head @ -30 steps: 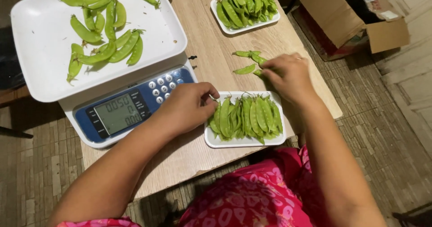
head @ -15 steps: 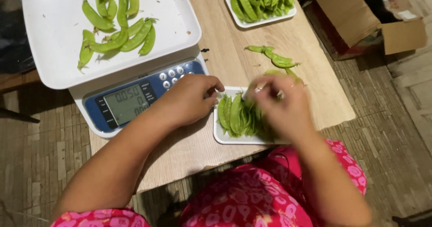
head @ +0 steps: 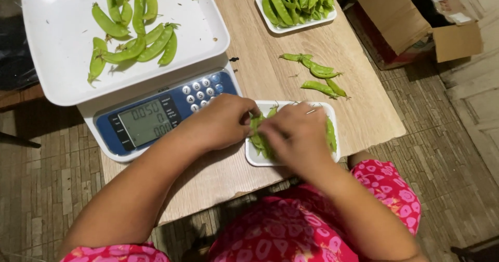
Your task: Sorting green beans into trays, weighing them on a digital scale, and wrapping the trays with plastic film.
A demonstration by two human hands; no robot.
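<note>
A small white foam tray (head: pixel 253 157) of green pea pods (head: pixel 331 135) lies near the front edge of the wooden table (head: pixel 358 111). My left hand (head: pixel 221 122) rests at the tray's left rim, fingers touching the pods. Over the tray's middle lies my right hand (head: pixel 293 137), pressing down on the pods and hiding most of them. Whether either hand grips a pod is unclear.
A digital scale (head: pixel 150 116) with a blue keypad panel carries a large white pan (head: pixel 57 59) holding several pods. A second filled tray (head: pixel 296 5) sits at the table's far end. Loose pods (head: pixel 319 77) lie between the trays. A cardboard box (head: pixel 416 23) stands on the floor to the right.
My right hand left the loose pods on the table and came down onto the near tray. My left hand stayed at the tray's left rim.
</note>
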